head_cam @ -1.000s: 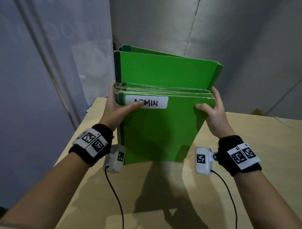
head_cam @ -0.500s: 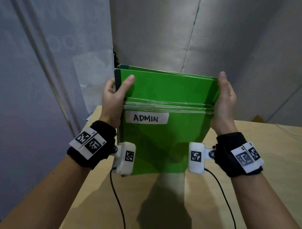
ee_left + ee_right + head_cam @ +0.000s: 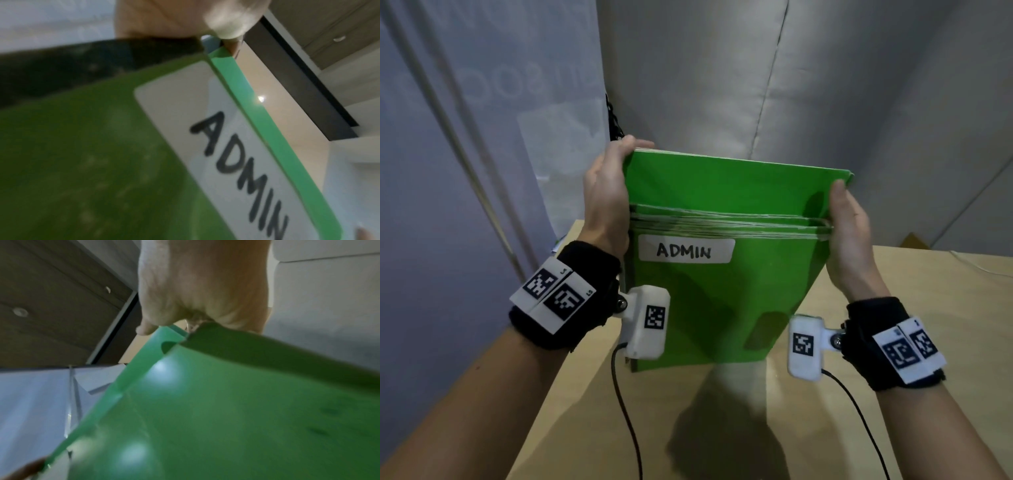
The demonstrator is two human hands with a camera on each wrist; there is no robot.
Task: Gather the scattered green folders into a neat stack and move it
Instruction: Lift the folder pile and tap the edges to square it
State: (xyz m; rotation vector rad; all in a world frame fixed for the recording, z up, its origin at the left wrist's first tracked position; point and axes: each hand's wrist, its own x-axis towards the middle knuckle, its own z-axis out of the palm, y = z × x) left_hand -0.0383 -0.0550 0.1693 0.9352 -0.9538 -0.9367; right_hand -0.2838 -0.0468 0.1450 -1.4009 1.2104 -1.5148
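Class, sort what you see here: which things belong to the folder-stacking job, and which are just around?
Belong to the job:
stack of green folders
ADMIN label
left hand
right hand

Just around:
wooden table
grey curtain

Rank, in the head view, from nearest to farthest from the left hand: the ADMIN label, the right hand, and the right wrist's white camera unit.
From the left hand, gripping the green folders' left edge:
1. ADMIN label: just right of it, on the front folder.
2. Right hand: across the stack, on its right edge.
3. Right wrist's white camera unit: lower right, below that hand.
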